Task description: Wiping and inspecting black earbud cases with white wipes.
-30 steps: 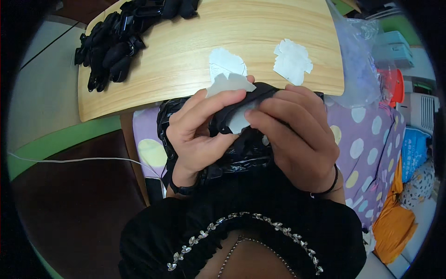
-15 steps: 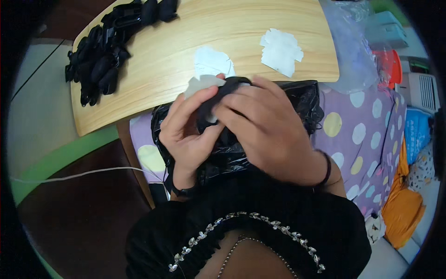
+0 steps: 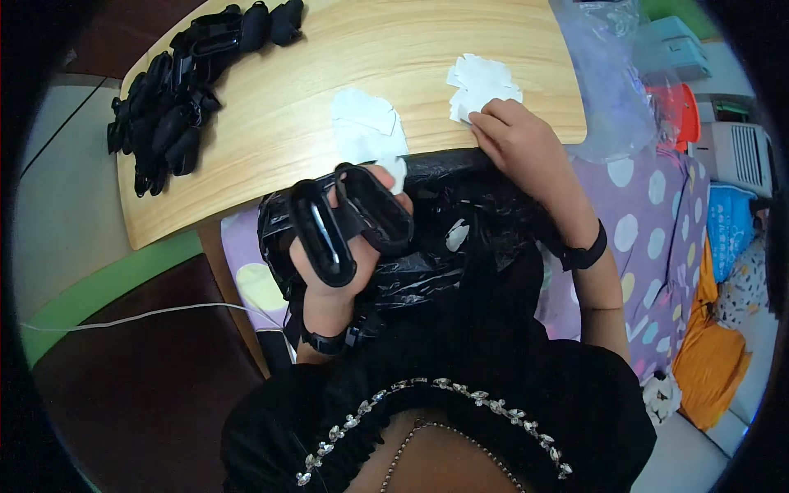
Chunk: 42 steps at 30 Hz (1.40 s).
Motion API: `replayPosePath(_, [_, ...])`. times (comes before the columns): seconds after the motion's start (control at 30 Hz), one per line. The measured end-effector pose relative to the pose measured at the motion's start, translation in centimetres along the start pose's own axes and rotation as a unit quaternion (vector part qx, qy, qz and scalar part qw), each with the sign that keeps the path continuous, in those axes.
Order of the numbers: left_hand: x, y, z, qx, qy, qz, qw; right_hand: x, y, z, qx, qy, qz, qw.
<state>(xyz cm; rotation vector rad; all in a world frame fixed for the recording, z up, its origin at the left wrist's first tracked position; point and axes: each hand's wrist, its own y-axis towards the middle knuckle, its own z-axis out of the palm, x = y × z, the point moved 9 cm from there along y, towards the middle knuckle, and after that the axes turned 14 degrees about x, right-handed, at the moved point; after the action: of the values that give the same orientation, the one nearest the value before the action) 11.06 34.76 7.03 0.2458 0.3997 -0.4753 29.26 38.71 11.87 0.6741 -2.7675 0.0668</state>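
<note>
My left hand [image 3: 355, 256] holds a small black hinged case [image 3: 374, 209] spread open, its two oval halves facing up with a glossy inside. A white cut-out piece [image 3: 396, 175] shows beside the fingertips of that hand. At the table's near edge, my right hand [image 3: 519, 141] has its thumb and fingers pinched at the lower edge of a stack of white paper-like cut-outs [image 3: 485, 80]. Left of this stack, more white pieces [image 3: 366, 115] lie overlapping on the table. Beneath both hands a black plastic bag [image 3: 411, 283] spreads over my lap, with a white scrap [image 3: 457, 235] on it.
Several black padded cases [image 3: 177, 123] are heaped on the wooden table [image 3: 279, 99] at the far left. Clear plastic bags [image 3: 608, 90] and a red container [image 3: 684, 115] stand to the right, beyond polka-dot cloth [image 3: 629, 214]. A white cable [image 3: 148, 312] runs across the brown chair [image 3: 123, 386].
My right hand has left the black case and moved right to the white stack. The case, earlier between both hands, now lies spread open in my left hand.
</note>
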Motion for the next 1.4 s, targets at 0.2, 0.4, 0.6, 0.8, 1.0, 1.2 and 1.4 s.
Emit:
replayPosePath(0.2, [2.0, 1.6, 2.2, 0.136, -0.120, -0.059, 0.982, -1.1, 0.0, -1.6, 0.007, 0.137, 0.069, 0.988])
replayPosePath(0.4, [2.9, 1.1, 3.7, 0.093, -0.251, -0.093, 0.959, 10.5, -3.6, -7.1, -0.166, 0.020, -0.138, 0.976])
replayPosePath(0.6, [-0.5, -0.8, 3.3, -0.007, 0.339, -0.010, 0.941, 14.2, -4.1, -4.7, -0.095, 0.021, -0.237, 0.967])
replayPosePath(0.8, [0.0, -0.3, 1.7, 0.012, 0.147, 0.031, 0.989, 14.2, -3.6, -3.7, -0.027, 0.042, -0.254, 0.966])
replayPosePath(1.0, [0.8, -0.1, 1.4, -0.006, 0.054, -0.006, 0.999, 13.9, -3.0, -2.8, 0.023, 0.099, -0.267, 0.958])
replayPosePath(1.2, [1.4, -0.4, 0.9, -0.023, -0.021, -0.023, 0.999, 13.8, -2.7, -1.8, 0.030, 0.137, -0.284, 0.949])
replayPosePath(1.4, [1.5, -0.7, 0.2, -0.097, 0.042, -0.030, 0.994, 14.2, -2.8, -1.7, -0.012, 0.022, -0.245, 0.969])
